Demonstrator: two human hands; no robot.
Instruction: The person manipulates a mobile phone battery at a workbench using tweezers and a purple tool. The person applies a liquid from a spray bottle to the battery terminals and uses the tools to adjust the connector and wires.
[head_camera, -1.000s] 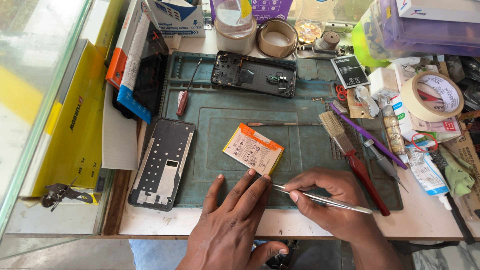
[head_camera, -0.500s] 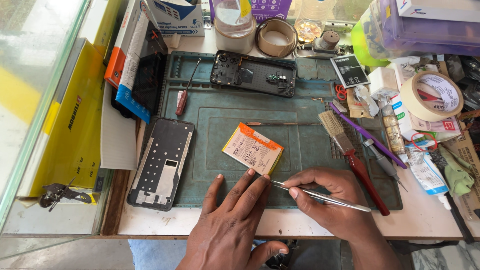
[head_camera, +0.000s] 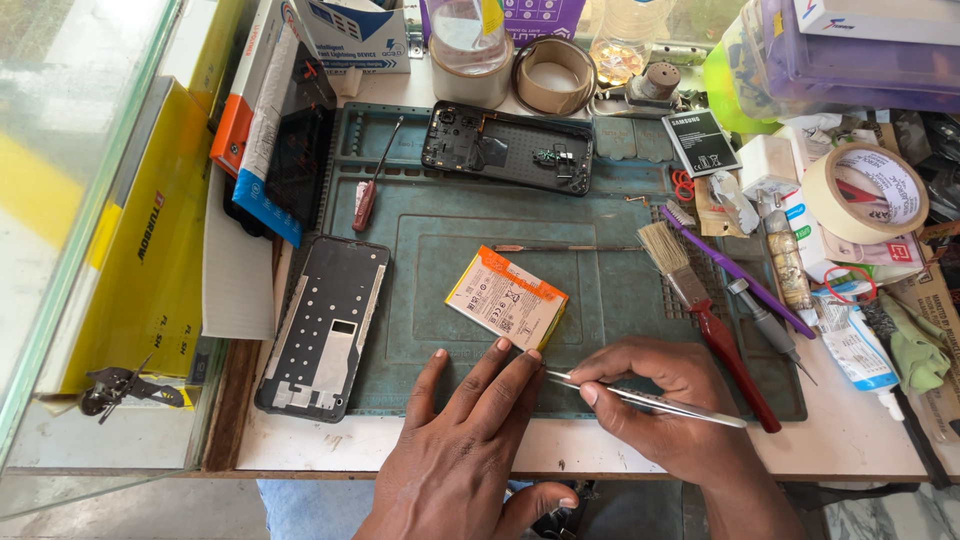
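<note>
My left hand (head_camera: 460, 440) lies flat on the green work mat (head_camera: 600, 290), fingers spread, its fingertips at the near edge of a yellow and orange phone battery (head_camera: 507, 297). My right hand (head_camera: 665, 400) pinches metal tweezers (head_camera: 650, 399). The tweezer tips point left, just beside my left fingertips below the battery. Whether the tips touch anything is hidden by my fingers.
A phone frame (head_camera: 325, 325) lies left on the mat, an opened phone body (head_camera: 508, 147) at the back. A red-handled brush (head_camera: 700, 305), purple toothbrush (head_camera: 735, 270), screwdrivers (head_camera: 375, 180), tape rolls (head_camera: 865, 190), a glue tube (head_camera: 855, 345) and boxes crowd the right and back.
Both hands have stayed almost still. The tweezers' tips have edged slightly toward my left fingertips.
</note>
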